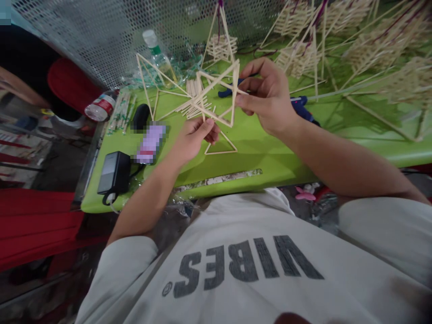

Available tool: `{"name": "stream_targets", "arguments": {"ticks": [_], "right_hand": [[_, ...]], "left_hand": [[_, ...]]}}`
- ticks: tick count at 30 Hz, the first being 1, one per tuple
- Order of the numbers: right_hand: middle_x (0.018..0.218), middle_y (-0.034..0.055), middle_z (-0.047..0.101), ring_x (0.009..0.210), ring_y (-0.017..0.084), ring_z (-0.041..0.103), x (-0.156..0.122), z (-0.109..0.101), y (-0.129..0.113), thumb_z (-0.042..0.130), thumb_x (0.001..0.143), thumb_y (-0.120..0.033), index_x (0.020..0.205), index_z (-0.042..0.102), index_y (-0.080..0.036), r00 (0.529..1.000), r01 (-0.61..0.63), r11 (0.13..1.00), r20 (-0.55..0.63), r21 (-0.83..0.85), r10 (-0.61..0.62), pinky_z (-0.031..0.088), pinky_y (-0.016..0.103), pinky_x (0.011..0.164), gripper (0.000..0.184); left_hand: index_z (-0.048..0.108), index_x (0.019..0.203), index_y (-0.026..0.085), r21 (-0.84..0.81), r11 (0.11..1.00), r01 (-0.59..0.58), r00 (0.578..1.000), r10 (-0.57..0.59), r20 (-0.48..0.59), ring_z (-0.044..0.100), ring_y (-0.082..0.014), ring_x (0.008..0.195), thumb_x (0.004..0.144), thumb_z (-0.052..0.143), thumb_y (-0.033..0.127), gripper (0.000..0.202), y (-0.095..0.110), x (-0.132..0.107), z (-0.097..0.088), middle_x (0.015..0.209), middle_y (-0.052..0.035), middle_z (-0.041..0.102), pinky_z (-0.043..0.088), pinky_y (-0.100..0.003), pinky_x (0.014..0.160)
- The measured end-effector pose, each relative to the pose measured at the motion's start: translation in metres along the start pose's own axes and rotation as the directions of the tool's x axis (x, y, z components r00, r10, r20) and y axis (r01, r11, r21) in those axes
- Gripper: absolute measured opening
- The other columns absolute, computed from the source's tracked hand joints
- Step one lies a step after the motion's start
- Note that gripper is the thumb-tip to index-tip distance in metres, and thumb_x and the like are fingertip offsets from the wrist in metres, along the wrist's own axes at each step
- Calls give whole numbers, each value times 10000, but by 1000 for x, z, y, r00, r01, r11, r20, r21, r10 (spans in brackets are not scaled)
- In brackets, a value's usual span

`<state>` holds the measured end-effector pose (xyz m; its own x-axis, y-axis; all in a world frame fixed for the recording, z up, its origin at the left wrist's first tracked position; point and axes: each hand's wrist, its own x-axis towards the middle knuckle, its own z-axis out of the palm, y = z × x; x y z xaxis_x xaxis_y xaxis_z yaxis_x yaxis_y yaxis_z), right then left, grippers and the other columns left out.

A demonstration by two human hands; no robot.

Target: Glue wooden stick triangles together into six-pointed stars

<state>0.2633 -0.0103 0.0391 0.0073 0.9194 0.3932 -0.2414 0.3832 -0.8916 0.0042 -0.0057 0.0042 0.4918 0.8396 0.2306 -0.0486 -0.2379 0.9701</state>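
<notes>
A frame of thin wooden sticks [219, 92], built of triangles, is held above the green table [270, 153]. My left hand [195, 137] pinches its lower corner. My right hand [266, 96] pinches the frame's right side between thumb and fingers. A flat stick triangle [221, 146] lies on the table just below my left hand. A loose bundle of sticks [195, 96] lies behind the held frame.
A blue glue gun [303, 110] lies right of my hand. Several finished stick structures [371, 45] crowd the back right. A stick pyramid [157, 83], plastic bottles [157, 54], a black adapter [114, 171] and a black mouse [140, 118] sit at the left. A perforated metal screen [101, 36] stands behind.
</notes>
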Motion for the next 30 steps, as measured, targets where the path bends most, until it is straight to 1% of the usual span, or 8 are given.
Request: {"name": "stream_targets", "arguments": {"ticks": [4,8,12,15,18,23,27,30], "right_hand": [[827,-16,786,597,194,429,1,-1,-7,1202,660,-391,1031,702,-368,999,-39,999,18,37,38,199,424,581,623],[830,-34,804,593,187,373,0,0,-10,1178,665,-318,1035,721,-385,996,-87,994,21,64,86,150,423,585,592],[813,-40,776,601,175,322,1,0,-9,1138,663,-260,1022,707,-372,992,-126,989,7,71,126,142,415,598,572],[794,-38,734,600,163,313,2,-1,-6,1106,674,-221,1021,679,-351,993,-117,990,11,78,117,147,418,595,566],[806,-54,705,598,152,321,2,0,-2,1102,700,-178,1027,624,-345,995,-102,991,13,87,101,174,411,579,603],[833,-76,681,604,114,301,1,5,6,1102,773,-171,1009,526,-331,995,-75,990,-55,116,82,197,371,578,642],[795,-81,627,616,138,295,-2,8,5,1115,747,-179,1038,500,-346,994,-70,992,-74,108,79,203,371,574,700],[790,-77,615,614,161,319,-3,10,4,1134,746,-249,1053,477,-358,991,-99,993,-85,61,104,213,384,560,734]], "left_hand": [[873,994,210,17,1000,18,1000,-19,6,813,-145,736,1045,902,940,733,0,-1,-1,858,-33,854,683,-277,714],[857,991,207,42,999,21,1000,-21,-2,808,-150,745,1064,881,941,737,-1,-1,-1,857,-38,845,677,-287,717],[856,994,205,66,997,28,1000,-29,6,795,-149,745,1064,871,952,750,-1,-1,-1,853,-41,843,674,-294,722],[861,1005,202,76,997,25,999,-26,20,800,-154,755,1067,867,950,751,0,-1,-1,848,-41,841,682,-299,727],[870,1017,200,72,997,16,999,-19,35,807,-160,758,1064,868,951,753,1,-1,0,836,-40,836,689,-303,728],[873,1008,200,72,997,30,999,-33,37,804,-157,749,1037,888,959,760,4,-2,3,839,-37,840,682,-302,727],[867,998,198,74,997,7,999,-10,43,787,-152,743,1059,877,944,749,5,-2,5,836,-37,830,665,-302,718],[860,994,195,96,995,16,999,-20,34,769,-142,737,1103,857,909,723,6,-2,6,838,-36,825,646,-296,720]]}}
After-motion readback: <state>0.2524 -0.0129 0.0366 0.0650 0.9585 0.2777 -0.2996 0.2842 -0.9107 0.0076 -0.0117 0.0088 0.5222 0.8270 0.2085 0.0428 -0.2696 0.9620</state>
